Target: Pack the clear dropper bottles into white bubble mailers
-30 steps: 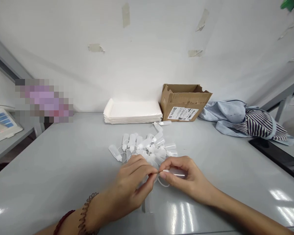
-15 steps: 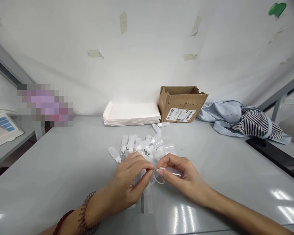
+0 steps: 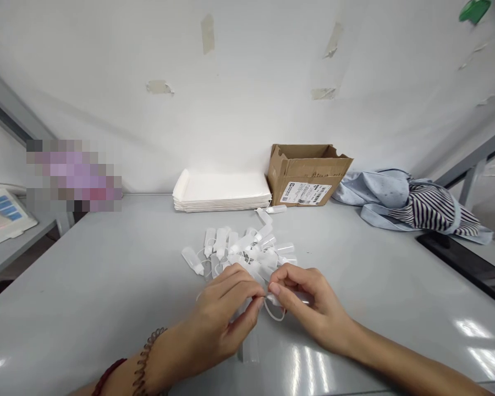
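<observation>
My right hand [image 3: 313,305] is closed round a small translucent squeeze bottle [image 3: 303,298], which lies on its side with its nozzle pointing left. A thin white strap loops down below the nozzle. My left hand [image 3: 226,316] pinches at the nozzle's tip with thumb and forefinger; whatever small part sits between those fingertips is hidden. Just behind both hands lies a loose pile of similar bottles [image 3: 220,242] with white caps and straps. Under the left hand, a clear plastic piece [image 3: 249,347] lies partly covered on the table.
A stack of white padded envelopes [image 3: 223,190] and an open cardboard box [image 3: 309,176] stand against the wall. To the right are bundled blue and striped cloth [image 3: 416,201] and a black phone-like object [image 3: 466,267]. A blue-and-white item [image 3: 8,214] sits on the left side table.
Both hands have shifted slightly down and toward the right, still together at the bottle's nozzle. The strap's loop now hangs a little lower.
</observation>
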Action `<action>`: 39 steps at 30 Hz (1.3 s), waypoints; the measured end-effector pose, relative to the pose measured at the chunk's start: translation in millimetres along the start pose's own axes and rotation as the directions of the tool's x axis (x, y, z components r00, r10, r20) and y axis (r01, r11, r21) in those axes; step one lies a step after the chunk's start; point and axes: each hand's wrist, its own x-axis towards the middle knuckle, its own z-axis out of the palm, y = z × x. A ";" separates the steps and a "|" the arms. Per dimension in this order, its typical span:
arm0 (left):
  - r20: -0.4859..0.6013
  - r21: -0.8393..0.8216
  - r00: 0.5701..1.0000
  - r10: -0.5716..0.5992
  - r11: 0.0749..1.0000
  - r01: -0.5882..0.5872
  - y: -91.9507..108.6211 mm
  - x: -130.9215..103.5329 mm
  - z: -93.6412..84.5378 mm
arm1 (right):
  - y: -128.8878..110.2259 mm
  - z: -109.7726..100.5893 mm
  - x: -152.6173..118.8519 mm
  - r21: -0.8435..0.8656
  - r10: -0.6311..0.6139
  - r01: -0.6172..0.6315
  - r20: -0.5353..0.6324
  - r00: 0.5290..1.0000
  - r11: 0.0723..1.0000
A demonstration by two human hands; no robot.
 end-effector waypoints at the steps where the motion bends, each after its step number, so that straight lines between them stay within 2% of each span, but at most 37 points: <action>1: 0.015 0.002 1.000 0.006 1.000 -0.006 -0.4 -1.0 0.6 | 0.0 0.2 -0.3 -0.005 -0.010 0.010 0.004 1.000 1.000; 7: 0.118 0.038 0.992 0.036 0.998 -0.041 0.4 -5.2 2.4 | -4.1 -2.0 0.5 0.008 -0.045 0.045 -0.010 0.999 0.999; 15: -0.016 0.069 0.998 0.060 0.996 -0.059 -5.0 -2.1 -0.4 | -3.7 -6.8 1.1 0.042 -0.038 0.039 -0.028 0.999 0.998; 23: -0.006 0.093 0.999 0.051 0.994 -0.050 -1.3 -0.5 -0.1 | -4.4 -6.0 2.6 0.047 -0.036 0.036 -0.002 0.999 0.998; 25: -0.005 0.112 0.999 0.045 0.993 -0.044 -0.9 0.5 -0.5 | 0.4 -8.3 5.8 0.054 -0.022 0.024 -0.025 0.999 0.998; 28: -0.057 0.146 0.998 0.012 0.989 -0.003 -1.0 1.7 -2.9 | 16.6 -21.8 15.8 -0.098 -0.060 0.040 -0.209 0.976 0.994; 29: -0.088 0.154 0.996 0.005 0.988 0.008 -1.4 1.9 -4.1 | 24.0 -29.0 20.3 -0.239 -0.137 0.066 -0.292 0.947 0.969; 30: -0.121 0.161 0.993 0.004 0.987 0.016 -1.8 2.0 -5.3 | 31.8 -37.1 25.3 -0.302 -0.177 0.070 -0.344 0.922 0.951; 32: -0.177 0.179 0.984 0.002 0.983 0.030 -2.8 1.8 -7.3 | 46.9 -53.5 35.8 -0.396 -0.235 0.073 -0.377 0.896 0.915; 35: -0.212 0.221 0.977 -0.023 0.973 0.071 -3.8 1.3 -8.4 | 64.3 -70.3 51.0 -0.541 -0.313 0.113 -0.294 0.903 0.834; 39: -0.227 0.298 0.972 -0.061 0.946 0.129 -2.6 1.2 -8.1 | 76.5 -71.7 68.8 -0.663 -0.351 0.200 -0.101 0.931 0.722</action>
